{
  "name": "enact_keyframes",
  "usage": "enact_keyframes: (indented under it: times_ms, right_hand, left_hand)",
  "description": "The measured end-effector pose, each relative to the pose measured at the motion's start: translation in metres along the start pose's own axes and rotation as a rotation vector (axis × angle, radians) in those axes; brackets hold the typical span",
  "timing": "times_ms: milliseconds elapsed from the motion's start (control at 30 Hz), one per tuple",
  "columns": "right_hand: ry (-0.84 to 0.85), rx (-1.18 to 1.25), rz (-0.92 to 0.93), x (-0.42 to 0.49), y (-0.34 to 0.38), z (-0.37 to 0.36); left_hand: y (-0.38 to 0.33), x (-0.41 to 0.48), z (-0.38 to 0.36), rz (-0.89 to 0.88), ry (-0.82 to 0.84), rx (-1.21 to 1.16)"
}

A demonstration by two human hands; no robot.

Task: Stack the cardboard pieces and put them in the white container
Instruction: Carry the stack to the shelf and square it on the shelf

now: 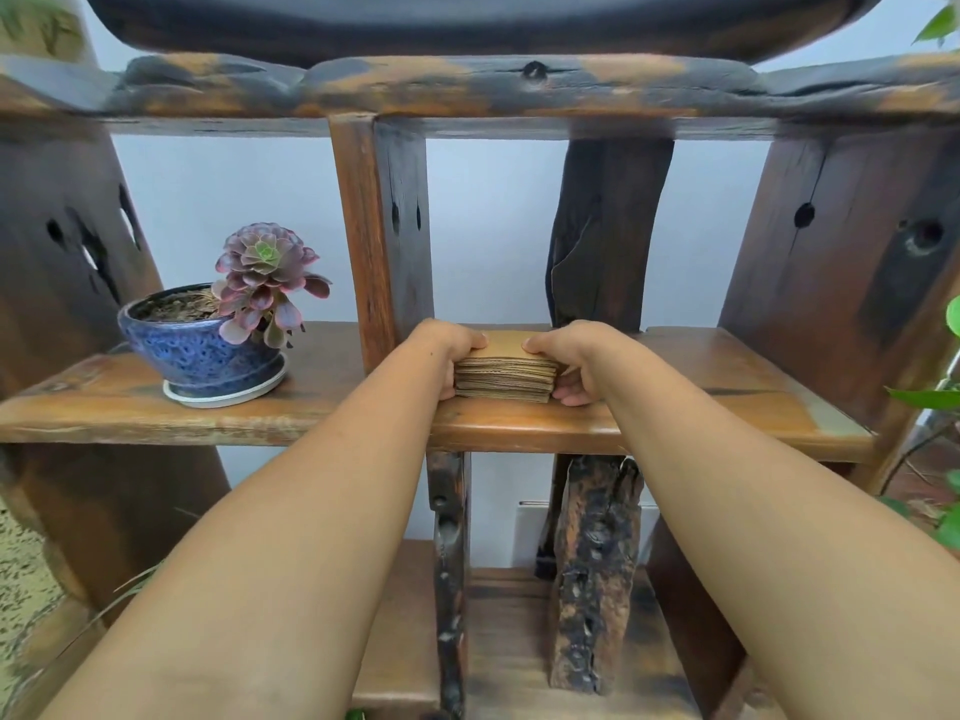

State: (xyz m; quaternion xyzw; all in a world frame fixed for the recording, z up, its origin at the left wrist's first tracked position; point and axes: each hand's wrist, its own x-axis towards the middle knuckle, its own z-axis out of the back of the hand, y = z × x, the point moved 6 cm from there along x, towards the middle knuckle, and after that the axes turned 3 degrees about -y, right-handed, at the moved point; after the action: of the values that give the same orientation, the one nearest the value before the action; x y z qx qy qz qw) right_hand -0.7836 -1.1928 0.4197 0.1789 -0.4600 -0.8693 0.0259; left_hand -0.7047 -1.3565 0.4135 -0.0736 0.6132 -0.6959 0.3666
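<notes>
Cardboard, a brown stack of flat corrugated pieces point(505, 376), sits near the front edge of the wooden shelf point(675, 418), my left hand point(448, 350) and right hand point(574, 363) clasping its ends, I judge to square it before lifting.

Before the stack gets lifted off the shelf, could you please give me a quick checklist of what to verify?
1. Left hand gripping the cardboard stack at its left side: ok.
2. Right hand gripping its right side: ok.
3. Pieces aligned: ok, edges look roughly flush.
4. Stack resting on the wooden shelf, not yet lifted: ok.
5. Clear of the potted succulent: ok, it stands apart to the left.
6. White container located: cannot tell, none is in view.
</notes>
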Motion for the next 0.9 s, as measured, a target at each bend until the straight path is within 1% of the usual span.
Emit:
enact_keyframes:
  times_ms: [67, 200, 367, 467, 633, 733, 833, 900]
  right_hand:
    - [0.002, 0.011, 0.001, 0.001, -0.001, -0.002]
    - [-0.003, 0.061, 0.046, 0.003, -0.002, -0.004]
    - [-0.014, 0.163, 0.077, 0.006, -0.009, 0.000]
    - [-0.024, 0.218, 0.085, 0.008, -0.012, 0.000]
    - [0.015, 0.314, 0.102, 0.007, -0.014, 0.000]
    - [0.030, 0.411, 0.150, 0.001, -0.018, 0.001]
    - [0.146, 0.610, 0.199, -0.018, -0.025, -0.002]
    - [0.220, 0.674, 0.263, -0.035, -0.032, -0.003]
  left_hand:
    - [0.000, 0.002, 0.001, -0.014, -0.012, -0.049]
    - [-0.003, 0.002, 0.000, -0.052, -0.013, -0.047]
    - [0.001, 0.001, -0.008, -0.092, 0.078, -0.150]
    - [0.003, -0.002, -0.015, -0.134, 0.062, -0.183]
    - [-0.001, -0.015, -0.021, -0.189, 0.085, -0.203]
    - [0.000, -0.022, -0.018, -0.264, 0.047, -0.255]
    - [0.000, -0.042, -0.014, -0.378, -0.003, -0.254]
    - [0.006, -0.061, -0.008, -0.463, -0.032, -0.217]
